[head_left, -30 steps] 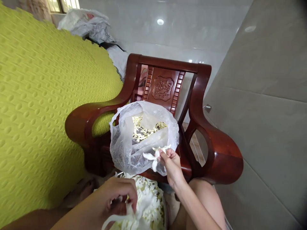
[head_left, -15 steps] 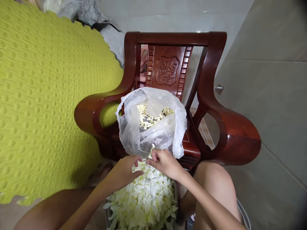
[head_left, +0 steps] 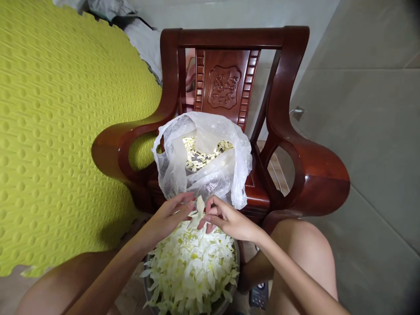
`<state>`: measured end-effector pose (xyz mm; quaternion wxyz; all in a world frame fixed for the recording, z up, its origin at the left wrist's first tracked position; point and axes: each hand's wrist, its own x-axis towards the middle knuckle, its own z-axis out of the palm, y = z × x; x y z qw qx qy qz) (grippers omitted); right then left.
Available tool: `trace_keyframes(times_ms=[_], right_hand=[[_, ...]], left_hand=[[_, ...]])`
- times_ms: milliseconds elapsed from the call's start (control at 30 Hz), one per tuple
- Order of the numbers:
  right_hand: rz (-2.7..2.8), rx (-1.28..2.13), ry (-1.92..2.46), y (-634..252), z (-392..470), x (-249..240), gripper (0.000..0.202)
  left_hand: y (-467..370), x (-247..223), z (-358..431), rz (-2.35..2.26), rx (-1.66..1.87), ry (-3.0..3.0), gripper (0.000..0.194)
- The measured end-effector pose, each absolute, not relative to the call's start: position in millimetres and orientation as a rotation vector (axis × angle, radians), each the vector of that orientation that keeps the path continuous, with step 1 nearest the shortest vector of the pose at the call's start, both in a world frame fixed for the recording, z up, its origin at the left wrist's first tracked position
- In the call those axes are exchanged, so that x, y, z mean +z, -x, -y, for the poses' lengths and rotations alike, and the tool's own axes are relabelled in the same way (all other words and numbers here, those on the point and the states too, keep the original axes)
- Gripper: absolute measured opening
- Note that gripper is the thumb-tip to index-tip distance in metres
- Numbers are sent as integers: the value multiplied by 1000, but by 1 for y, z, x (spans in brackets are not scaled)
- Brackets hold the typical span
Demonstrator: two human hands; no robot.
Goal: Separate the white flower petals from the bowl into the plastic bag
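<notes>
My right hand [head_left: 226,221] pinches a white flower [head_left: 200,205] between thumb and fingers, its pale petals pointing up. Close by on the left is my left hand [head_left: 173,214], fingers apart and stretched toward that flower; I see nothing held in it. Below both hands, white and yellow-green flowers [head_left: 193,267] are heaped in a round basin [head_left: 236,267] between the legs. Just beyond the hands, a translucent white plastic bag [head_left: 241,166] stands with its mouth open, holding pale buds or petals [head_left: 197,161].
The bag rests on a carved reddish-brown wooden armchair [head_left: 229,38]. A yellow textured foam mat [head_left: 65,131] leans along the left side. Grey tiled wall [head_left: 377,140] runs on the right. A dark object [head_left: 259,296] with buttons lies on the floor by the right leg.
The view has shifted slightly. My left hand has lifted and come nearer the flower. The flower in my right hand now stands more to the left, with its petals spread more visibly.
</notes>
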<state>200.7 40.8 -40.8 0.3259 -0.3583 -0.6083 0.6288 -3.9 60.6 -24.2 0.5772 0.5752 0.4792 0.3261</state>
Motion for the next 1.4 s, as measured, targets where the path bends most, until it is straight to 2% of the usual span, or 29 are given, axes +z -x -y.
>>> trace_keyframes(times_ms=[167,300,367,500,700,867,967,1100,1300,1400], right_hand=[[1603,1752,850,-203,-35,-36,25],[1672,1740,916,-204,-35,-36,24],[1757,1647,967,-204,-34,-33,24],[1844,1255,1030,-203,-35,-25,21],[1655,1290,960,-192,-41,-24,19],[1315,1514,921,-176,-43,-30,24],[1131,1571,924,-172,-44,-27,25],[962,1466,807,-185,-53,-18,22],[841,1326,819,-196,-64,-15,24],[824,1134,752,-199,-63,-15,21]], left_hand=[[-1,-8,-56,-978,749,-1157,36],[-2,-8,-57,-1031,792,-1100,41],[-2,-9,-56,-1044,805,-1108,48],[2,-11,-52,-1074,887,-1111,51],[8,-11,-49,-1133,932,-1137,54],[8,-13,-48,-1091,919,-1129,62],[10,-14,-49,-1077,950,-1108,59],[15,-13,-52,-1159,1065,-1106,47],[23,-9,-57,-1215,1212,-943,52],[31,-7,-66,-1349,1374,-909,54]])
